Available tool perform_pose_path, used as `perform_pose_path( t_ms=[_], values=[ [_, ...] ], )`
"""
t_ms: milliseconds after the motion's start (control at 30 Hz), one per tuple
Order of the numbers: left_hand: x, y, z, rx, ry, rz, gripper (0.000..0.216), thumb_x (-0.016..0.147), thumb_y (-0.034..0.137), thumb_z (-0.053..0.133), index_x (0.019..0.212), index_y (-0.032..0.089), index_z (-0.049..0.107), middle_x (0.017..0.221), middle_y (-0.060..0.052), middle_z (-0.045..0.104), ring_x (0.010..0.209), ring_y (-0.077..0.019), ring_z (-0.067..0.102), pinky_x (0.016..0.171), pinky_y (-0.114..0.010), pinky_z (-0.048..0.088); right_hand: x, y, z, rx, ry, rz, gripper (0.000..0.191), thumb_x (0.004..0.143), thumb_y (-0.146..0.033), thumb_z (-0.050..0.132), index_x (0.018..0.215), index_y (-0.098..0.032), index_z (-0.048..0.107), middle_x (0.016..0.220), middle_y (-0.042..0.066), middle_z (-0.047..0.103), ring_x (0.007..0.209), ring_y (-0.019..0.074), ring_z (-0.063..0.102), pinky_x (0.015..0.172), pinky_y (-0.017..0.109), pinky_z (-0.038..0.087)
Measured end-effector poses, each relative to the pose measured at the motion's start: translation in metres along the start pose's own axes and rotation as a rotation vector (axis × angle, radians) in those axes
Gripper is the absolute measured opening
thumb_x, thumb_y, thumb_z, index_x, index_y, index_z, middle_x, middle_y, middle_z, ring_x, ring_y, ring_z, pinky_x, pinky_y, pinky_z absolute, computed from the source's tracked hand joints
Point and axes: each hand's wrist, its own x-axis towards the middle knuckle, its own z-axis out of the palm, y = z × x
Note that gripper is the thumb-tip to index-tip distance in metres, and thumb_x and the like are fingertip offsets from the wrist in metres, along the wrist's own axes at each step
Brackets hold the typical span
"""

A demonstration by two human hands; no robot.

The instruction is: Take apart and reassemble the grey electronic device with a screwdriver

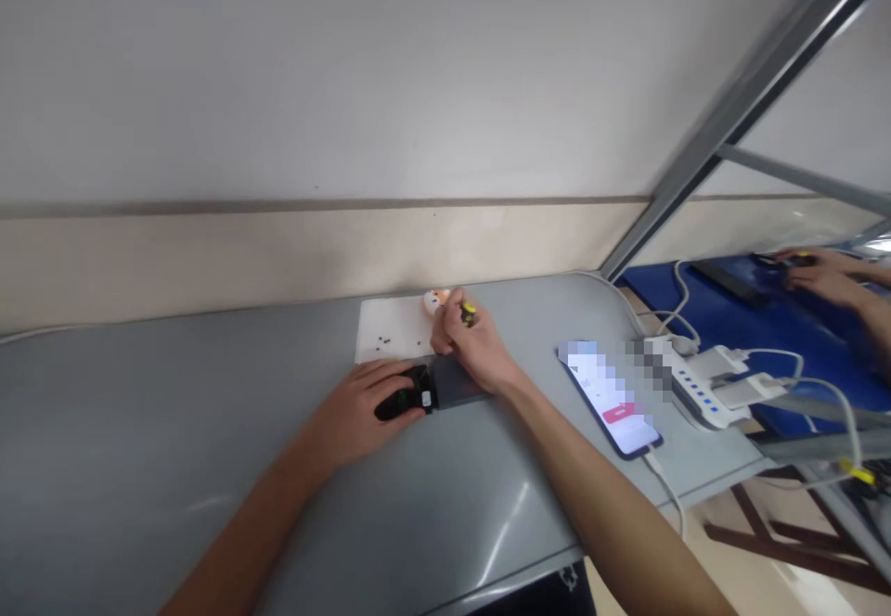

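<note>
My left hand (358,409) is curled round a small black device (402,403) with a pale label, lying on the grey table. The fingers grip its left end. Beside it, touching or joined to it, lies a dark flat panel (456,389); I cannot tell which. My right hand (470,338) is closed round a screwdriver (469,314) with a black and yellow handle, and its tip is hidden. Just beyond the hands is a white sheet (391,314) with several tiny dark screws (382,343). A small orange and white round object (434,301) sits by my right fingers.
At right a lit phone (609,398) is plugged into a white cable. Next to it stands a white power strip (689,389) with chargers. A metal frame post (724,124) separates a blue table (668,296), where another person's hands (818,273) work. A wall runs behind.
</note>
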Motion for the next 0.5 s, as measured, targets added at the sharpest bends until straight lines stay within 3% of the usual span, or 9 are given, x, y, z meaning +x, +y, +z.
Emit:
perform_pose_path(
  t_ms=[100,167,233,333,400,500],
  values=[
    [0.0,-0.001,0.003,0.03,0.013,-0.024,0.023,0.093,0.041,0.073,0.111,0.027,0.076,0.125,-0.006,0.076,0.119,-0.0292,0.069,0.11,-0.051,0.053,0.001,-0.003,0.003,0.048,-0.037,0.053,0.045,0.098,-0.068,0.049,0.103,-0.024,0.061,0.077,-0.002,0.049,0.066,0.0145,0.051,0.067,0.031,0.044],
    [0.0,-0.001,0.003,0.037,0.009,-0.019,0.022,0.093,0.04,0.073,0.111,0.027,0.075,0.127,-0.005,0.075,0.121,-0.0284,0.068,0.112,-0.051,0.052,-0.001,-0.006,0.005,0.037,-0.056,0.063,0.041,0.096,-0.064,0.057,0.099,-0.023,0.062,0.085,0.001,0.055,0.075,0.0156,0.057,0.073,0.032,0.047],
    [0.0,0.001,0.002,0.04,0.0,-0.009,0.02,0.094,0.038,0.073,0.11,0.026,0.075,0.127,-0.005,0.075,0.122,-0.0272,0.068,0.113,-0.049,0.051,-0.002,-0.007,0.005,0.007,-0.029,0.052,0.039,0.089,-0.059,0.07,0.088,-0.024,0.054,0.088,0.001,0.057,0.077,0.0152,0.059,0.074,0.032,0.048],
    [0.0,0.001,0.0,0.049,-0.019,-0.02,0.018,0.094,0.036,0.073,0.108,0.026,0.076,0.127,-0.005,0.075,0.121,-0.0265,0.069,0.112,-0.049,0.052,-0.002,-0.003,0.006,-0.041,0.051,0.054,0.049,0.084,-0.061,0.076,0.085,-0.026,0.041,0.073,-0.006,0.048,0.058,0.0112,0.047,0.059,0.027,0.041],
    [0.0,0.001,-0.001,0.051,-0.034,-0.031,0.019,0.093,0.037,0.073,0.108,0.026,0.076,0.127,-0.006,0.075,0.121,-0.0269,0.069,0.111,-0.05,0.052,-0.002,-0.002,0.008,-0.052,0.063,0.049,0.047,0.088,-0.069,0.066,0.091,-0.027,0.046,0.067,-0.007,0.041,0.054,0.0112,0.038,0.054,0.027,0.037],
    [0.0,0.002,-0.002,0.033,-0.037,-0.012,0.018,0.092,0.036,0.075,0.107,0.026,0.076,0.128,-0.006,0.075,0.121,-0.0269,0.069,0.112,-0.049,0.052,-0.003,-0.006,0.012,-0.022,0.014,0.077,0.048,0.095,-0.071,0.05,0.104,-0.025,0.058,0.076,-0.001,0.049,0.065,0.0148,0.05,0.064,0.031,0.046]
  ],
)
